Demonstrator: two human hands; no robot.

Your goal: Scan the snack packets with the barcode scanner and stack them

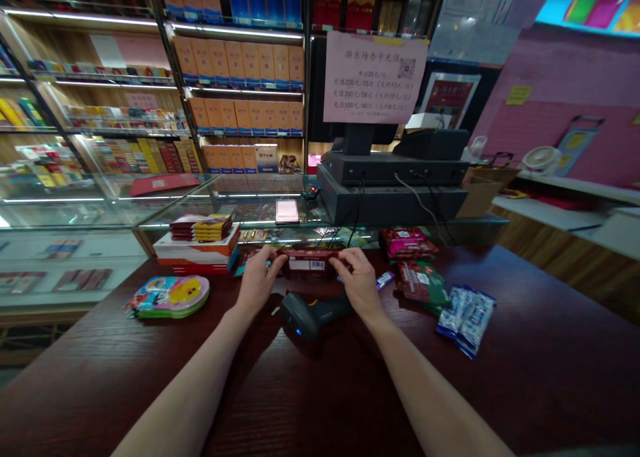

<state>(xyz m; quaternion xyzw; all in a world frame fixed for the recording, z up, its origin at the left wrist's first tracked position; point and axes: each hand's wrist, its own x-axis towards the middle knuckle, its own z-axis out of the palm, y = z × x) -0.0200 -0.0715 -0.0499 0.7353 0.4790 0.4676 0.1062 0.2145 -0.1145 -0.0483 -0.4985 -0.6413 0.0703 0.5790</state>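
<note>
Between my two hands is a small dark red packet (307,257) with a white label and barcode facing me. My left hand (259,277) pinches its left end, and my right hand (358,280) pinches its right end. Just below lies a black barcode scanner (305,315) with a lit blue light; its handle runs toward my right wrist. A purple-and-white wrapper (385,280) shows beside my right hand, partly hidden by it. Left of my left hand, red and yellow packets (203,227) are piled on white-and-orange boxes (197,251).
Colourful cartoon-printed packs (170,295) lie at left. On the right are pink-red packets (407,242), green-and-brown packets (424,285) and blue-white sachets (467,318). Behind stand a glass counter (235,185) and a black till (395,197) with cables and a paper sign (375,77).
</note>
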